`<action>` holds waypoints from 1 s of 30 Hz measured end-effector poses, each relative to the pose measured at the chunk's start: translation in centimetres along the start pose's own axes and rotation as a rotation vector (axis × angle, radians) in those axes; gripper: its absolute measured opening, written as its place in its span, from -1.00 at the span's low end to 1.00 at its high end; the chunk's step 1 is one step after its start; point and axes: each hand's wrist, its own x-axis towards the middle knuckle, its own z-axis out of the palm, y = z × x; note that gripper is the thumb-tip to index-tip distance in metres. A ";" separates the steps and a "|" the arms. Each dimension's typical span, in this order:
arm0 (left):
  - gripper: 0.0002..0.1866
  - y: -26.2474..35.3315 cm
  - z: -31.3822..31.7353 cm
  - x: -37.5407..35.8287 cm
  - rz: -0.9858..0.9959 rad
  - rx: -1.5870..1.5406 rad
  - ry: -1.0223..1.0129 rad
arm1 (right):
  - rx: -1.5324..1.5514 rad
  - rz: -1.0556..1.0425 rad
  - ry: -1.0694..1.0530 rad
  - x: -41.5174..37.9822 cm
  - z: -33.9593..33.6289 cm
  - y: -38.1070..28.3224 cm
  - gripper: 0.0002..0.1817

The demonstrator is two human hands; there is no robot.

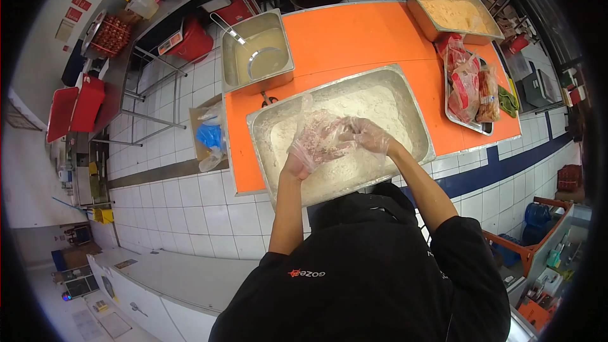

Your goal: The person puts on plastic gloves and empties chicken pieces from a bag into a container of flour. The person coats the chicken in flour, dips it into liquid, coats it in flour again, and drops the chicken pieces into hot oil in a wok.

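Both hands wear clear plastic gloves and are over a large metal tray (415, 111) of white flour (380, 102). Between them is a flour-coated, pinkish piece of food (329, 136), possibly raw meat. My left hand (305, 152) cups it from the left, its fingers wrapped against the piece. From the right, my right hand (368, 136) closes its fingers on the piece's edge. Flour sticks to the gloves. Behind the tray on the left, a deep metal pan (288, 75) holds pale liquid and a wire-handled strainer (263, 54).
An orange table (342, 35) carries a pan of orange-yellow crumbs (411, 9) and a small tray (486, 128) with plastic-wrapped packs. Black-handled scissors (269, 98) lie by the liquid pan. A cardboard box (197, 142) with plastic bags stands left of the table.
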 end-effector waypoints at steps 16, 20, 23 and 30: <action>-0.45 -2.9 -1.9 1.0 0.191 0.074 0.252 | -0.491 -0.251 0.575 -1.6 -0.4 -0.2 -0.67; -0.47 -5.7 -0.9 2.2 0.258 0.002 0.393 | -0.477 -0.233 0.704 -2.8 2.6 -1.1 -0.63; -0.48 -8.2 -3.5 3.2 0.292 -0.017 0.403 | -0.530 -0.226 0.463 -4.8 4.6 -3.2 -0.63; -0.44 -8.9 -1.9 4.3 0.239 0.014 0.391 | -0.587 -0.296 0.321 -4.7 5.9 -0.1 -0.70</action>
